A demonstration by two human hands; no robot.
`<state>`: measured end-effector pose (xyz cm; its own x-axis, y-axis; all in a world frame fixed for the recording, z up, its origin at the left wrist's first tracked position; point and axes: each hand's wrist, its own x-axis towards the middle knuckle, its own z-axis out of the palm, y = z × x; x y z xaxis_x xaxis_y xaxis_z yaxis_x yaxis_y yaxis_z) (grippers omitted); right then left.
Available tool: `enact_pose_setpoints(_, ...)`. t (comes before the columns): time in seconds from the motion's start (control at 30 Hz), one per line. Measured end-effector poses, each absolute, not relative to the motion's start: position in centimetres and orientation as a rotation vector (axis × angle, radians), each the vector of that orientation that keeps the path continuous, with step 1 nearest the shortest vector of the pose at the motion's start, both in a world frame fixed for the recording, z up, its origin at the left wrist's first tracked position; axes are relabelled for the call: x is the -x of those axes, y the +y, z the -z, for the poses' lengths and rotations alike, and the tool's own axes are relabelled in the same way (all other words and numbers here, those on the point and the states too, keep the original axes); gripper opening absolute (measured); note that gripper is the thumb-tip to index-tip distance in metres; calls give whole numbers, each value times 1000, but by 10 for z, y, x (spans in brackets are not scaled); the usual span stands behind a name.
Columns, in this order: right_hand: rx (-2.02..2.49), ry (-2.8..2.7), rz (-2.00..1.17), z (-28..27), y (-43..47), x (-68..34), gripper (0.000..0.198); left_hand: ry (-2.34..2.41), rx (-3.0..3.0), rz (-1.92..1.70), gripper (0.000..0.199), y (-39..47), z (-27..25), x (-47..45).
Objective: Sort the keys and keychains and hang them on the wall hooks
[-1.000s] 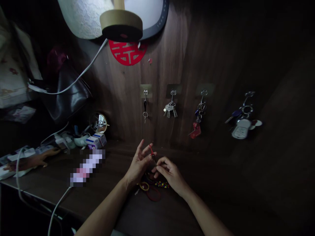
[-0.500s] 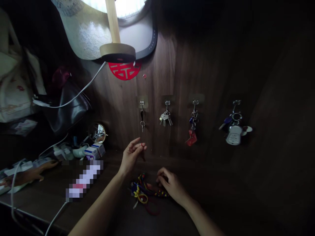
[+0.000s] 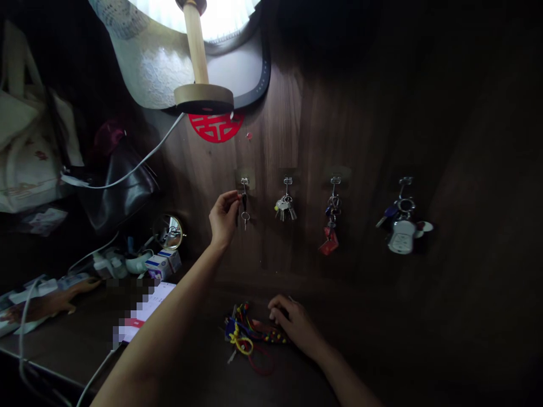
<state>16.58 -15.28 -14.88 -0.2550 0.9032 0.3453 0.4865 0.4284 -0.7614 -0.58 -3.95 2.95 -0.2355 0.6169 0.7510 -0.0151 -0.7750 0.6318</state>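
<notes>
My left hand (image 3: 224,219) is raised to the wall, thumb and fingers pinched together beside the leftmost hook (image 3: 245,182). A trace of thin red cord shows at its fingertips; a dark piece hangs below them, too dim to name. From that hook hangs a key (image 3: 245,222) on a ring with a black strap, right by the fingertips. My right hand (image 3: 297,325) rests on the desk, loosely curled with thumb and fingers apart, nothing visible in it. It lies by a tangle of colourful cords (image 3: 241,336), beads and keys, with a yellow braided loop and a red loop.
More hooks hold a bunch of keys (image 3: 285,208), keys with a red tag (image 3: 329,241), and keys with a white fob (image 3: 401,236). A lit lamp (image 3: 197,56) hangs upper left. A phone (image 3: 148,305), small boxes (image 3: 158,265), a round mirror (image 3: 169,232) and bags (image 3: 34,147) are left.
My left hand has risen from above the cord tangle to the leftmost hook, its fingertips now beside the black strap. My right hand has stayed nearly in place.
</notes>
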Motion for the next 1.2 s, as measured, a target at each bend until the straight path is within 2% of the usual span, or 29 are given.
enact_pose_setpoints(0.27, 1185, -1884, -679, 148, -155, -166, 16, 914, -1899, -2086, 21, -28, -43, -2)
enact_pose_setpoints(0.6, 1193, -1915, -638, 146, -156, -167, 18, 1031, -1869, -2083, 23, -18, -32, -4)
enact_pose_setpoints(0.97, 1244, -1953, -593, 145, -157, -171, 14, 973, -1749, -2069, 24, -25, 3, 1)
enact_pose_setpoints(1.2, 1237, -1984, -534, 148, -158, -172, 15, 1034, -1709, -1893, 23, -46, 47, 13)
